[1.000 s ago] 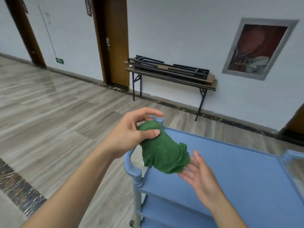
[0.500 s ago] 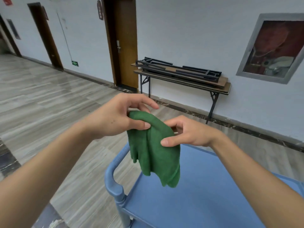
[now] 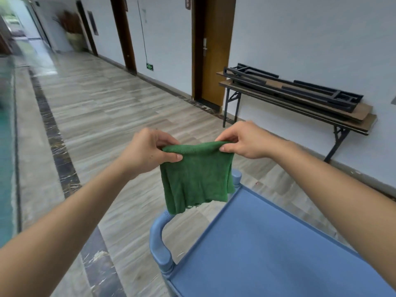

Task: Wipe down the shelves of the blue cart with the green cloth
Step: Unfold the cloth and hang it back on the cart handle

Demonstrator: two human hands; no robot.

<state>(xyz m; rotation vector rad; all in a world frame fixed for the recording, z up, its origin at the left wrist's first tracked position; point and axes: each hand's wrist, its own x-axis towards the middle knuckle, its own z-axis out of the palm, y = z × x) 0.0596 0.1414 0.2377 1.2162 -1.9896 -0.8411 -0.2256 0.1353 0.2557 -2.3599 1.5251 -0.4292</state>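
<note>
The green cloth (image 3: 197, 176) hangs spread in the air above the left end of the blue cart (image 3: 267, 249). My left hand (image 3: 150, 150) pinches its upper left corner between thumb and fingers. My right hand (image 3: 244, 140) pinches the upper right corner. The cloth's lower edge dangles just over the cart's curved handle (image 3: 159, 239) without touching the top shelf. Only the cart's top shelf shows; the lower shelves are out of view.
A folding table (image 3: 300, 106) with stacked black frames stands against the white wall at the right. A wooden door (image 3: 211, 48) is behind it to the left. The tiled corridor floor (image 3: 96, 108) stretches away to the left.
Both hands have pulled apart and stretched the bunched cloth out flat between them. The view has swung left, so the cart now sits lower right.
</note>
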